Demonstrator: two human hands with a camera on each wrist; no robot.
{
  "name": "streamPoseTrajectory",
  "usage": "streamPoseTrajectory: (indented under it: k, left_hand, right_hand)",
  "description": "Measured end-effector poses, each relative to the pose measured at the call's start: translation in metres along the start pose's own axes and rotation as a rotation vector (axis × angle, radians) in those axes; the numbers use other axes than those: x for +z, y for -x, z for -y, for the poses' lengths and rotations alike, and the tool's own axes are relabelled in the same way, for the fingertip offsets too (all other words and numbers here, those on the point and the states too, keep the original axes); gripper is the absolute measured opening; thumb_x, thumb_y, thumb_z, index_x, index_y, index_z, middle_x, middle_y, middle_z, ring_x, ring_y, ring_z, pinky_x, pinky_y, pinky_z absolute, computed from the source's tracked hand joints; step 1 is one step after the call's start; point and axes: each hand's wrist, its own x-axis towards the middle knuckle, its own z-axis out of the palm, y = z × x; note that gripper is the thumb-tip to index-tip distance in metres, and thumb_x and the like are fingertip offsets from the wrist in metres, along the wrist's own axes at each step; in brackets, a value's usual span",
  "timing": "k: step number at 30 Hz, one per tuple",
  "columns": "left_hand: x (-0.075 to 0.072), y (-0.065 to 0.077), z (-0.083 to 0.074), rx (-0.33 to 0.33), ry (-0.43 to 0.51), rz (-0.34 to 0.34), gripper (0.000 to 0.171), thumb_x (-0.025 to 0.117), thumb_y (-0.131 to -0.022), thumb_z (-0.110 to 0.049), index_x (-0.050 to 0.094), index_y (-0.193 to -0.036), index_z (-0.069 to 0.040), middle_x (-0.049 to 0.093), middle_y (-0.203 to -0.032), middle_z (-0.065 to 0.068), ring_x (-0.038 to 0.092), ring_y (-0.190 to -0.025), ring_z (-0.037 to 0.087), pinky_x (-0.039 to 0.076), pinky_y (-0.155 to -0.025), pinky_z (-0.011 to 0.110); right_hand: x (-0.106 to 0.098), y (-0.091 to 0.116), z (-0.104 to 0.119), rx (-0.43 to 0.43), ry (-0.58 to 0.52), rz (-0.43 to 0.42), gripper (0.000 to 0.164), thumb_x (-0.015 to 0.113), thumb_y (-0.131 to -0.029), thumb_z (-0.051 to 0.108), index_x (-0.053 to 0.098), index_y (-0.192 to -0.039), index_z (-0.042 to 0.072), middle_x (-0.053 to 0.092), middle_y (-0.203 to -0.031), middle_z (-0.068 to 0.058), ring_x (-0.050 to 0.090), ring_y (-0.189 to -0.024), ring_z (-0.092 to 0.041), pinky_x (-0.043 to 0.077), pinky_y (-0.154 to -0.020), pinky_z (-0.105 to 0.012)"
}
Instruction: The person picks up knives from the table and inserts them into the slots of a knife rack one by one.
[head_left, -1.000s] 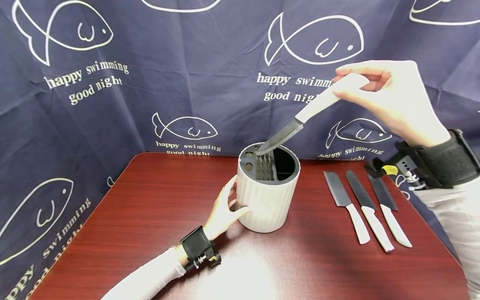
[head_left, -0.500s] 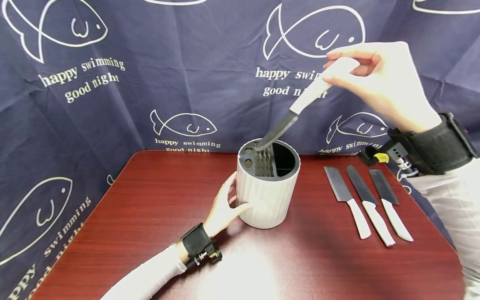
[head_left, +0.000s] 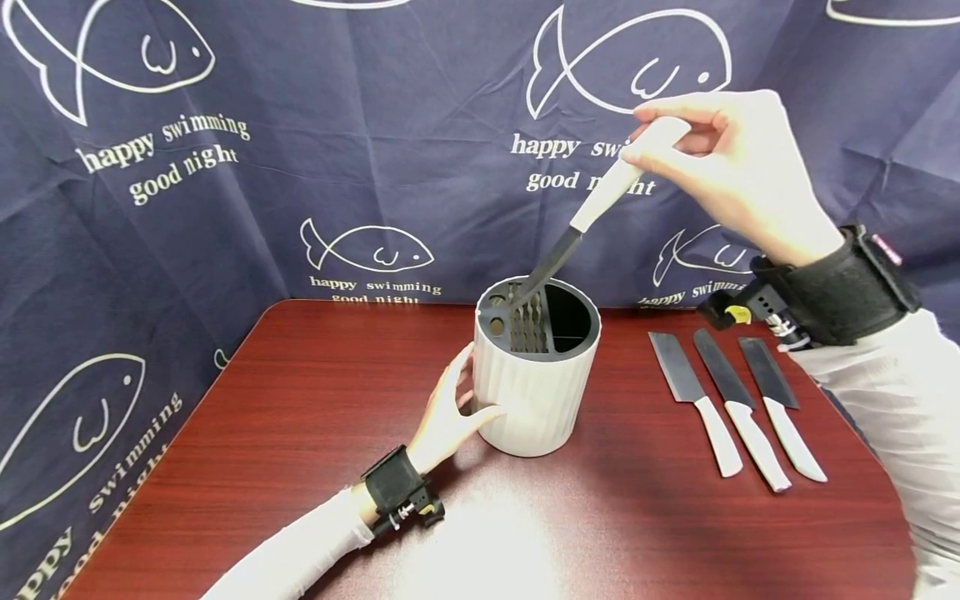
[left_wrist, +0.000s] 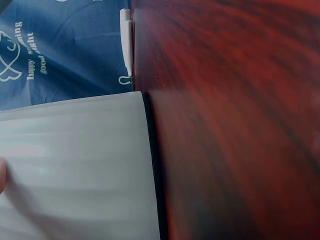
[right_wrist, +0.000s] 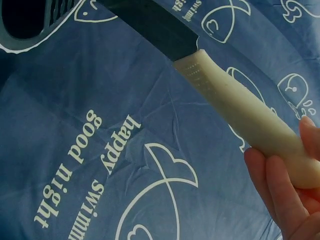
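My right hand (head_left: 720, 167) pinches the end of a knife's white handle (head_left: 615, 187) between thumb and fingers. Its dark blade (head_left: 553, 260) slants down to the left, the tip at the slotted top of a white ribbed knife block (head_left: 532, 408); I cannot tell whether the tip has entered a slot. In the right wrist view the handle (right_wrist: 240, 105) lies between thumb and fingertips. My left hand (head_left: 444, 421) grips the block's left side, thumb on the front, other fingers partly hidden behind. Only a thumb edge (left_wrist: 2, 175) on the block's wall shows in the left wrist view.
Right of the block lie a cleaver (head_left: 697, 400) and two more white-handled knives, one in the middle (head_left: 738, 408) and one at the right (head_left: 780, 408), on the red-brown table (head_left: 337, 367). A dark blue fish-print cloth (head_left: 405, 150) hangs behind the table.
My right hand has moved left and slightly up, bringing the knife to a steeper angle with its tip over the block's slots. The left hand keeps its hold on the block.
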Motion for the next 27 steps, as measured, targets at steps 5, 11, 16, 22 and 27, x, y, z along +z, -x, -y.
streamPoseTrajectory:
  k: [5,11,16,22,27]
  left_hand:
    - [0.000,0.001,0.000,0.012,0.018,0.004,0.089,0.079,-0.078,0.000,0.029,-0.151,-0.006,0.037,-0.147,0.023,0.038,-0.135,0.040,0.046,-0.102,0.053]
    - [0.000,0.001,-0.002,0.018,0.016,-0.002,0.089,0.080,-0.077,0.000,0.030,-0.150,-0.005,0.039,-0.145,0.023,0.039,-0.134,0.040,0.047,-0.101,0.053]
    - [0.000,0.001,-0.001,0.003,0.030,-0.013,0.088,0.080,-0.077,0.001,0.031,-0.150,-0.007,0.040,-0.144,0.021,0.039,-0.134,0.038,0.045,-0.102,0.053]
    - [0.000,0.001,-0.001,-0.011,0.010,-0.013,0.090,0.081,-0.076,0.000,0.031,-0.151,-0.009,0.040,-0.145,0.020,0.039,-0.134,0.037,0.045,-0.102,0.053]
    - [0.000,0.001,-0.007,-0.022,0.011,-0.013,0.090,0.081,-0.076,0.000,0.031,-0.150,-0.007,0.039,-0.145,0.021,0.040,-0.134,0.038,0.046,-0.103,0.052]
  right_hand:
    - [0.002,-0.001,0.000,-0.005,0.019,-0.006,0.033,0.077,-0.080,0.017,0.074,-0.111,0.006,0.067,-0.069,0.025,0.064,-0.064,0.008,0.041,-0.057,-0.010]
    - [0.012,-0.003,0.000,-0.044,0.120,0.014,0.033,0.077,-0.080,0.020,0.074,-0.110,0.006,0.063,-0.066,0.032,0.060,-0.061,0.014,0.037,-0.053,-0.010]
    - [0.033,0.000,-0.007,-0.079,0.211,0.080,0.031,0.076,-0.083,0.023,0.074,-0.110,0.008,0.074,-0.081,0.007,0.056,-0.063,0.020,0.040,-0.060,-0.006]
    - [0.050,0.001,-0.013,-0.069,0.197,0.130,0.034,0.076,-0.083,0.022,0.073,-0.112,0.004,0.072,-0.102,-0.014,0.054,-0.065,0.019,0.042,-0.065,-0.004]
    - [0.059,0.002,-0.017,-0.073,0.213,0.132,0.031,0.075,-0.084,0.019,0.073,-0.110,0.002,0.073,-0.099,-0.015,0.054,-0.066,0.017,0.043,-0.067,-0.004]
